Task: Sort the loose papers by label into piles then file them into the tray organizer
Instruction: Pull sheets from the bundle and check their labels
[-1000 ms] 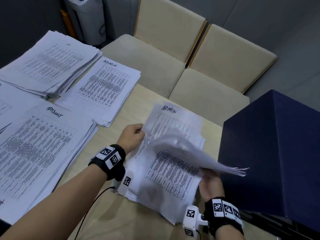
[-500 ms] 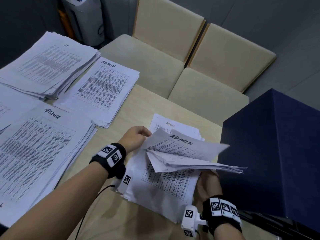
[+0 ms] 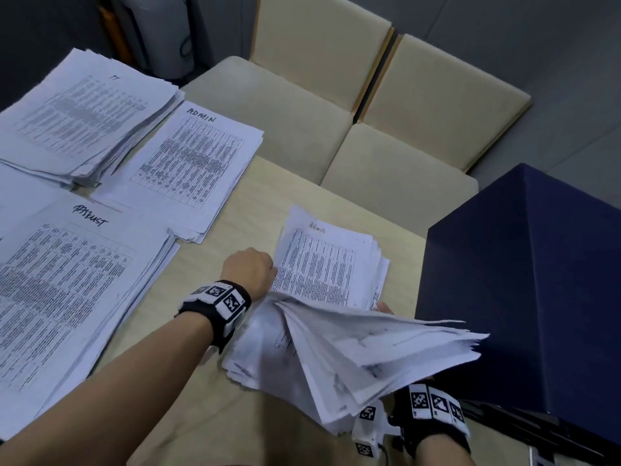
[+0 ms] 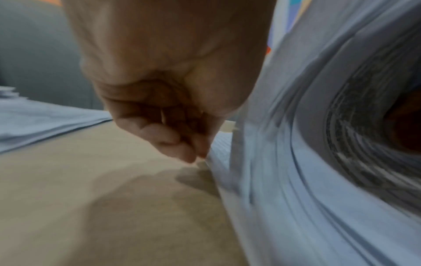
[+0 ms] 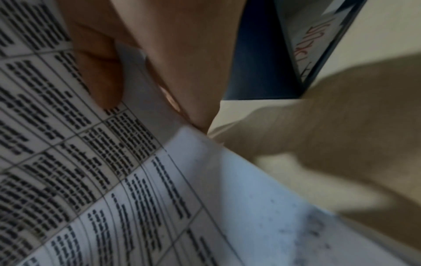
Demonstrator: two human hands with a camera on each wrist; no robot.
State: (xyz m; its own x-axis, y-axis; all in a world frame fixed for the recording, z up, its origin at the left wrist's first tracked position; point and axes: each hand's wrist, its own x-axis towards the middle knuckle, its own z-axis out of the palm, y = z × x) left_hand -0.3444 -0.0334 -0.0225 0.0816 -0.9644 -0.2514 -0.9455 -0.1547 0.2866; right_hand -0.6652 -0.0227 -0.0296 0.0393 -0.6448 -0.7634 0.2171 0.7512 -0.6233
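Note:
A loose paper stack (image 3: pixel 322 264) lies on the table before me, its top sheet marked "Admin". My left hand (image 3: pixel 268 270) sits at that stack's left edge with fingers curled; in the left wrist view the left hand (image 4: pixel 196 156) has its fingertips meeting on the sheet edges. A lifted bundle of sheets (image 3: pixel 369 348) fans out towards the right, folded up off the stack. Under it my right hand (image 3: pixel 383 307) is mostly hidden. In the right wrist view the right hand (image 5: pixel 127 86) pinches printed sheets (image 5: pixel 68 162). The dark blue tray organizer (image 3: pixel 524 280) stands at the right.
Three sorted piles lie at the left: an IT pile (image 3: pixel 84 116), an ADMIN pile (image 3: pixel 195 169) and a nearer pile with a handwritten label (image 3: pixel 77 280). Two beige chairs (image 3: pixel 302 112) stand beyond the table edge. Bare tabletop (image 3: pixel 208 415) shows near me.
The right hand now holds up a thicker fanned bundle, uncovering a lower "Admin" sheet. The left hand let the raised ADMIN sheet go over and dropped to the stack's left edge.

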